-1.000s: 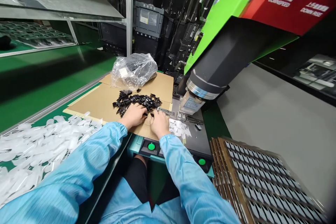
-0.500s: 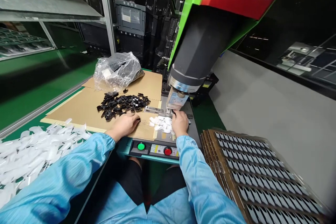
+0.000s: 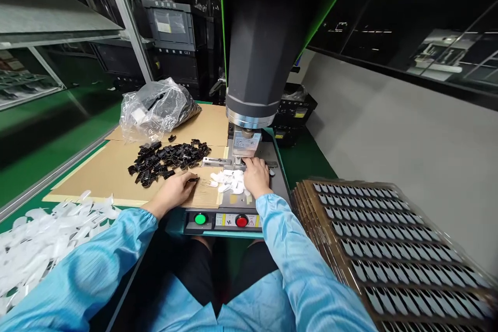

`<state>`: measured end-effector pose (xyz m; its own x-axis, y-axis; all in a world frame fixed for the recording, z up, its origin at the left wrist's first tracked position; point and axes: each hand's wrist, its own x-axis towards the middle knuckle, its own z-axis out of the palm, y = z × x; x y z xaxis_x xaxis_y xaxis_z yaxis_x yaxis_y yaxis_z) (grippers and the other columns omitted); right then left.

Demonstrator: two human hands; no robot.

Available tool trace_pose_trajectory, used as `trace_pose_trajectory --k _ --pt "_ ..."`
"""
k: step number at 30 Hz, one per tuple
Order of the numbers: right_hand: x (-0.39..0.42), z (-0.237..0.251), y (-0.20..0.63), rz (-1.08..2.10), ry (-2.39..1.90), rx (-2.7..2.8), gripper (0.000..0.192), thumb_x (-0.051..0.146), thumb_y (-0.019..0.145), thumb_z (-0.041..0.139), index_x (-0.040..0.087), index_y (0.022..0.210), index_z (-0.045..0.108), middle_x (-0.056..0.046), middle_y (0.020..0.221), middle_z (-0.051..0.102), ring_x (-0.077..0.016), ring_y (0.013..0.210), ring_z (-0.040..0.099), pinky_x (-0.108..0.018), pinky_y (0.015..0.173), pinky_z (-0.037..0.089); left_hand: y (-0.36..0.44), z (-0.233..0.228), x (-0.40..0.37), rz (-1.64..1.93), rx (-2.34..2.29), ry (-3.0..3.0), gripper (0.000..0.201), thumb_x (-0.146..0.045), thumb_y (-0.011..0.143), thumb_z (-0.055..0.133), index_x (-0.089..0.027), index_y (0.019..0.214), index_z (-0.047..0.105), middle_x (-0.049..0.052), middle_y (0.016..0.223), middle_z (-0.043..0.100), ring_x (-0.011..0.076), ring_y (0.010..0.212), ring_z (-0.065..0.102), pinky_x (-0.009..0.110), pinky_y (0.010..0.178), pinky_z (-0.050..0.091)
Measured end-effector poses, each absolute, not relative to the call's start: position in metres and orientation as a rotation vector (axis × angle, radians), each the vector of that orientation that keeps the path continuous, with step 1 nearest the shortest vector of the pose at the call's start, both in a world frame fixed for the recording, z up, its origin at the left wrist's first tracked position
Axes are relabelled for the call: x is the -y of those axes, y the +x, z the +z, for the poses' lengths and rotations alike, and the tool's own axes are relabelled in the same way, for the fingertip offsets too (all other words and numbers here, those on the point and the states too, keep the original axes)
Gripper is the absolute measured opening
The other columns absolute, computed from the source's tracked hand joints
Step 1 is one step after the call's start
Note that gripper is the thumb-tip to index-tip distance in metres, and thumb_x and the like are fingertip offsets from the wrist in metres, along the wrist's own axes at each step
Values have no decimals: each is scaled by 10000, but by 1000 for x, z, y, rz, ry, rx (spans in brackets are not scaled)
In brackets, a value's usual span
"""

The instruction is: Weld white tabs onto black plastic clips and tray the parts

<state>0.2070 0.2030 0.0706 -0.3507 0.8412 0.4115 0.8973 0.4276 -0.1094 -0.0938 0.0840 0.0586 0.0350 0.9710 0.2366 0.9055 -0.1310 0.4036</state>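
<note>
My left hand [image 3: 174,193] rests on the cardboard sheet, thumb and fingers pinched on a small black plastic clip [image 3: 193,179]. Just beyond it lies a loose pile of similar black clips [image 3: 167,161]. My right hand [image 3: 257,177] has its fingers closed at the small metal fixture [image 3: 236,164], right under the clear head of the press [image 3: 246,142]. Whatever those fingertips hold is hidden. Between both hands is a small heap of white plastic pieces [image 3: 230,181], with the right hand at its right edge.
A clear plastic bag [image 3: 157,109] stands behind the clips. Many white pieces [image 3: 50,241] cover the table at left. A green button [image 3: 200,219] and a red button [image 3: 241,221] sit on the front panel. Stacked trays of parts [image 3: 385,249] stand at right.
My view has turned, so the press appears more upright and further left. My left hand keeps its pinch on the black clip. My right hand stays at the fixture.
</note>
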Motion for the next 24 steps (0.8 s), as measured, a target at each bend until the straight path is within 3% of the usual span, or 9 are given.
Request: trace_pose_trajectory --k 5,9,12,19,24 --pt "-201 68 207 -156 -1482 2273 525 75 938 560 277 1419 622 -93 1264 578 -296 1159 454 -429 932 374 -41 85 -118 896 -1889 1959 377 -355 985 613 -219 1308 751 67 1149 759 219 925 704 343 858 554" --pt "-199 70 208 -144 -1487 2285 498 106 954 592 270 1424 607 -94 1257 578 -298 1168 456 -427 939 381 11 92 -164 968 -1863 1999 314 -305 990 654 -163 1238 784 93 1055 768 228 898 703 339 872 546" --pt "-196 72 209 -130 -1500 2297 486 139 973 609 271 1441 586 -93 1253 580 -303 1173 457 -432 940 385 35 83 -186 976 -1854 2073 272 -275 998 649 -126 1177 790 140 1060 736 261 953 684 362 920 531" --pt "-197 73 207 -116 -1508 2288 416 182 1013 590 261 1421 590 -104 1231 583 -308 1165 467 -438 945 399 43 70 -190 889 -1826 2267 360 -298 1050 561 -75 1279 726 198 1161 643 296 1120 630 392 1015 497" --pt "-196 76 209 -66 -1463 2262 546 150 934 669 266 1460 579 -101 1263 588 -315 1184 475 -438 999 409 25 85 -185 784 -1788 2266 482 -397 1028 607 -108 1409 667 184 1256 655 307 1164 638 423 1054 506"
